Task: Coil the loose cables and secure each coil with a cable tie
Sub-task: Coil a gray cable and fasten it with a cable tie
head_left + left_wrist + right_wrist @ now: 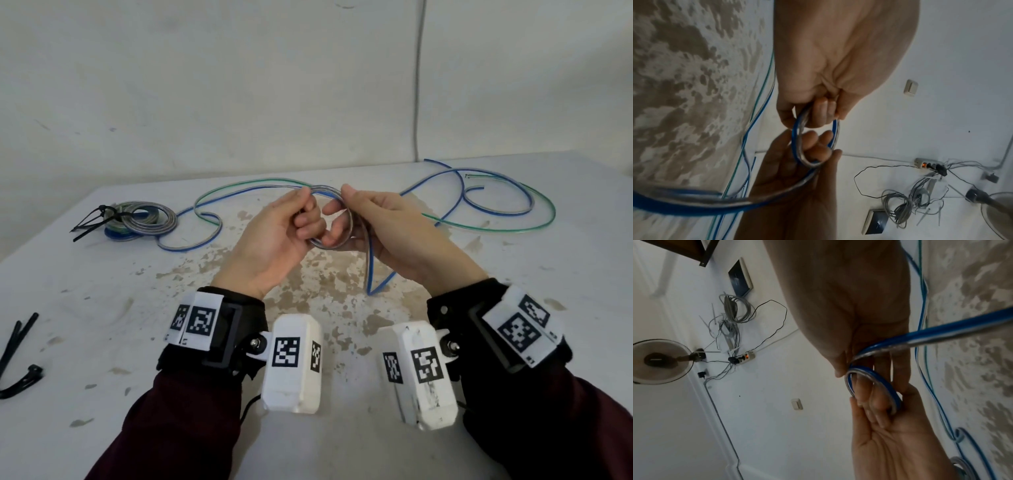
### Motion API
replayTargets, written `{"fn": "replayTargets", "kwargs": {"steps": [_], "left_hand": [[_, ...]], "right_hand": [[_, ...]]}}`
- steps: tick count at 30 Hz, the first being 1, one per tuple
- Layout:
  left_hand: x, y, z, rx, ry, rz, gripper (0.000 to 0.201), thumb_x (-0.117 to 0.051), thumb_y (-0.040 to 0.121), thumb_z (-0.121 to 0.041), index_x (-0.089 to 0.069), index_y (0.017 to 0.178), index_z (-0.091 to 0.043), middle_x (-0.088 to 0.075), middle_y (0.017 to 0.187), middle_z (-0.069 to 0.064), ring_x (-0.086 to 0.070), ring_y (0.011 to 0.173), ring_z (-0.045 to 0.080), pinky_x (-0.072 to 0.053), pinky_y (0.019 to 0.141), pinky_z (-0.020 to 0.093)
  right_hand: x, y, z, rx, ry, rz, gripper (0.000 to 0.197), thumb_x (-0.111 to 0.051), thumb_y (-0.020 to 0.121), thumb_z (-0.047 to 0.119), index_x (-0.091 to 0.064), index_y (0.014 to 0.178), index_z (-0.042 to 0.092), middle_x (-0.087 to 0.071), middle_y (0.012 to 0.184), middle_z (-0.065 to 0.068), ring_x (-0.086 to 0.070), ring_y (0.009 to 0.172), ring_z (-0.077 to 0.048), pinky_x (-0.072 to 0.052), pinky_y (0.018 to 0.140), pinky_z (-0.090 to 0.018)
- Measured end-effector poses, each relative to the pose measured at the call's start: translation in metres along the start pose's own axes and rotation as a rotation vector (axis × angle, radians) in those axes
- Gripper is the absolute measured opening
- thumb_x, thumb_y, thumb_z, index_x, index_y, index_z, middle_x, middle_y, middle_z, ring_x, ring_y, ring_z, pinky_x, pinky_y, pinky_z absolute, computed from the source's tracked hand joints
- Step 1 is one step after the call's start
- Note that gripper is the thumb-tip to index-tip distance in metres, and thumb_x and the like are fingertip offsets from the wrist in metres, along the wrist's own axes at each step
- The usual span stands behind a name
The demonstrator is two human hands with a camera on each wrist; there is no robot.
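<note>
Worn white surface (102, 342) with brown patches, set against a pale wall. At far left near the front edge, loose black cable ties (17, 356). Farther back on the left, a finished coil (144, 219) lying flat, black ties (92, 222) sticking out of its left side. Above the middle, left hand (274, 236) with fingers curled, pinching a small loop of blue-and-clear cable (337, 219). Just beside, right hand (380, 226) with thumb on top and fingers curled through the same loop, gripping it. Tail of that cable hanging down to the surface between the wrists. Back right, slack blue and green cable (496, 205) sprawled in wide curves.
</note>
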State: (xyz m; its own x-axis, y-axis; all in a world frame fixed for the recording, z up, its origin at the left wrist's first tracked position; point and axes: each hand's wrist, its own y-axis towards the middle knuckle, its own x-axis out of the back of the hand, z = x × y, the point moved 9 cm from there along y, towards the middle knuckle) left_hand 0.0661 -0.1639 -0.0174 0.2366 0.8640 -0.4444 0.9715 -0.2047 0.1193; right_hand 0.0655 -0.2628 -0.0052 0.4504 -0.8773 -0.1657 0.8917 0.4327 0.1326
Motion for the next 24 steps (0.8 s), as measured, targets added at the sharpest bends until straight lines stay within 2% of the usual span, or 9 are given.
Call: {"fn": "replayTargets", "kwargs": {"steps": [4,7,10,13,15,17,20,22,24], "left_hand": [[-0.008,-0.002,0.003,0.006,-0.101,-0.021,0.028,-0.038,0.096,-0.02,-0.043,0.07,-0.011,-0.032,0.053,-0.003,-0.033,0.047,0.01,-0.028,0.066,0.026],[-0.018,-0.007,0.004,0.028,0.155,0.051,0.03,-0.041,0.095,-0.025,-0.042,0.07,-0.01,-0.033,0.051,-0.001,-0.034,0.047,0.014,-0.033,0.057,0.025],[-0.017,-0.007,-0.001,-0.005,0.256,0.087,0.033,-0.039,0.098,-0.024,-0.043,0.069,-0.01,-0.03,0.055,0.0,-0.029,0.045,0.009,-0.028,0.054,0.021],[-0.008,-0.003,-0.013,-0.127,0.048,0.038,0.035,-0.034,0.101,-0.024,-0.042,0.07,-0.011,-0.031,0.053,-0.005,-0.027,0.044,0.007,-0.024,0.057,0.023],[-0.006,-0.001,-0.017,-0.171,-0.085,0.018,0.035,-0.031,0.102,-0.025,-0.042,0.072,-0.012,-0.031,0.049,-0.007,-0.03,0.043,0.007,-0.029,0.06,0.025],[-0.007,-0.001,-0.014,-0.177,-0.113,-0.006,0.035,-0.029,0.103,-0.025,-0.042,0.073,-0.012,-0.031,0.049,-0.006,-0.031,0.044,0.009,-0.036,0.061,0.025],[-0.013,-0.005,-0.008,-0.147,0.018,-0.002,0.035,-0.028,0.101,-0.022,-0.042,0.071,-0.011,-0.029,0.054,-0.001,-0.031,0.046,0.013,-0.033,0.059,0.029],[-0.019,-0.007,-0.004,-0.075,0.126,0.053,0.035,-0.028,0.099,-0.021,-0.042,0.069,-0.01,-0.025,0.059,0.005,-0.031,0.045,0.013,-0.032,0.051,0.025],[-0.021,-0.008,-0.002,-0.035,0.208,0.086,0.038,-0.029,0.101,-0.024,-0.043,0.068,-0.01,-0.024,0.059,0.004,-0.027,0.043,0.011,-0.024,0.049,0.023]], "right_hand": [[0.001,0.001,0.004,0.035,-0.024,-0.076,0.039,-0.032,0.104,0.027,-0.052,0.077,0.007,-0.027,0.045,0.007,-0.028,0.041,-0.009,-0.039,0.049,-0.015],[0.002,-0.001,0.003,0.017,-0.115,-0.058,0.039,-0.032,0.104,0.027,-0.047,0.072,0.01,-0.022,0.045,0.008,-0.02,0.04,-0.009,-0.032,0.047,-0.02],[-0.001,-0.002,0.001,0.012,-0.139,-0.034,0.04,-0.033,0.104,0.027,-0.049,0.072,0.009,-0.025,0.046,0.007,-0.023,0.041,-0.011,-0.031,0.054,-0.026],[-0.005,-0.001,0.008,0.07,0.023,-0.018,0.038,-0.032,0.104,0.022,-0.058,0.082,0.004,-0.044,0.054,-0.001,-0.046,0.05,-0.014,-0.045,0.06,-0.023],[-0.009,-0.002,0.012,0.106,0.099,0.026,0.037,-0.03,0.104,0.02,-0.06,0.091,0.002,-0.055,0.06,-0.005,-0.059,0.059,-0.015,-0.053,0.069,-0.024],[-0.009,-0.002,0.011,0.127,0.086,0.011,0.037,-0.029,0.104,0.021,-0.059,0.091,0.004,-0.052,0.058,-0.003,-0.059,0.059,-0.014,-0.054,0.07,-0.024],[0.0,-0.002,0.012,0.144,-0.01,-0.074,0.038,-0.029,0.105,0.023,-0.056,0.083,0.006,-0.03,0.051,0.004,-0.037,0.048,-0.013,-0.036,0.053,-0.02],[0.002,-0.001,0.01,0.122,-0.048,-0.08,0.039,-0.03,0.104,0.023,-0.052,0.077,0.006,-0.024,0.049,0.007,-0.021,0.045,-0.011,-0.018,0.055,-0.03],[0.001,-0.002,0.007,0.095,-0.074,-0.071,0.038,-0.032,0.104,0.025,-0.05,0.075,0.007,-0.023,0.047,0.009,-0.018,0.044,-0.01,-0.015,0.059,-0.037]]}}
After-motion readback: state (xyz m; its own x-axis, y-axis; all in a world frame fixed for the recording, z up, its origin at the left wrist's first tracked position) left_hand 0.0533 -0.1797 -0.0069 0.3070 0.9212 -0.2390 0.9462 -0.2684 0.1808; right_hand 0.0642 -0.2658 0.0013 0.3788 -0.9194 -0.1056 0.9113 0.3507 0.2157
